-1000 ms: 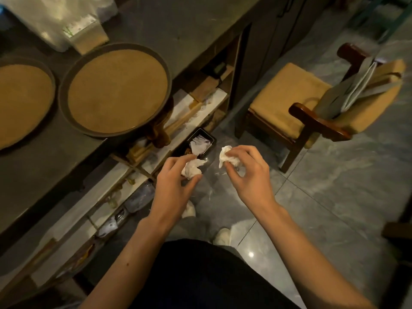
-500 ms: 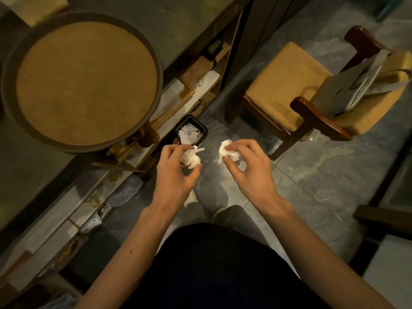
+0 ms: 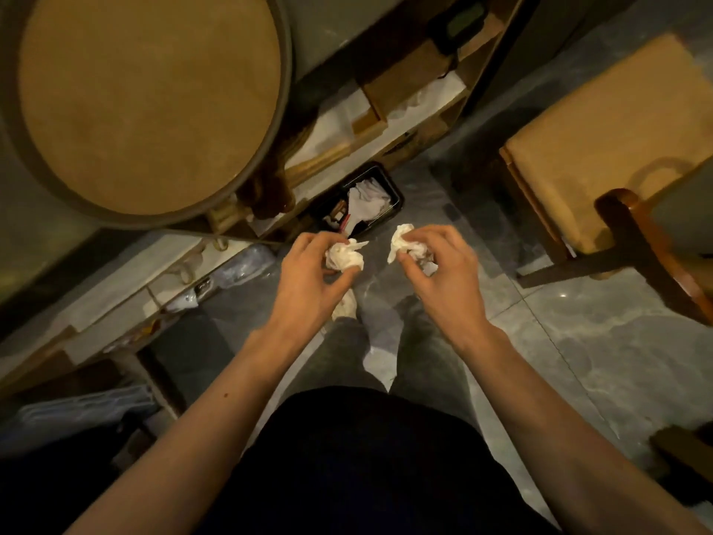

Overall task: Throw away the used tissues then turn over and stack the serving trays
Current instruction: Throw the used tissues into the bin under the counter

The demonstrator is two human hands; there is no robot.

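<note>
Hands: I count two in view, both out in front over the floor, apart from each other.
Left hand (image 3: 308,279): fingers curled tight round one crumpled tissue, the left tissue (image 3: 344,256).
Right hand (image 3: 440,272): fingertips pinching a second wad, the right tissue (image 3: 403,243).
Tissues: two held, one per hand; more white paper already lies in the bin, count unclear.
Bin (image 3: 360,200): one, small, black, on the floor (image 3: 578,341) just under the tabletop's near edge, just beyond both hands.
Serving tray (image 3: 148,102): I see one only, round, dark rim, tan face up, sitting at the tabletop (image 3: 332,28) near edge and overhanging it.
Chair (image 3: 617,148): one, tan cushion, wooden arm, at the right, well apart from the bin.
Shelves (image 3: 386,121): under the tabletop, cluttered, contents too blurred to count.
</note>
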